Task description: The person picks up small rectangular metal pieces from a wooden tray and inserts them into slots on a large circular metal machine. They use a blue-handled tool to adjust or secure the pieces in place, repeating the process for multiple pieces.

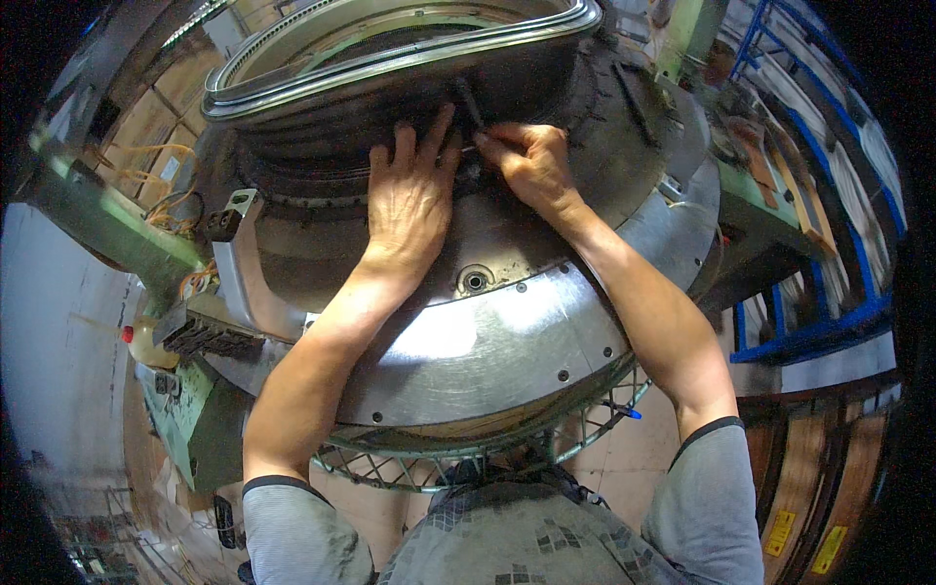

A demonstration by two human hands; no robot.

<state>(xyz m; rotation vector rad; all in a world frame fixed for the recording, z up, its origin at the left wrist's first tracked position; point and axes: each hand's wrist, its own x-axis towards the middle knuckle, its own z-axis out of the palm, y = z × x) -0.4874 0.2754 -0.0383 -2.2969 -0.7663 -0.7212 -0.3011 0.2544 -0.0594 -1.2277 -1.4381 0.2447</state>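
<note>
The left hand (409,200) is laid flat, fingers spread, on the dark rubber band (390,127) under the metal ring (390,58). A thin tool (471,105) is pinched by the right hand (531,166). The seating seems unfinished.

Blue rack (809,331): standing at the right, beside the machine.
Green frame (107,229): running along the left.
Orange wires (166,210): lying tangled over that frame.
Wire guard (468,458): ringing the machine's lower edge.
</note>
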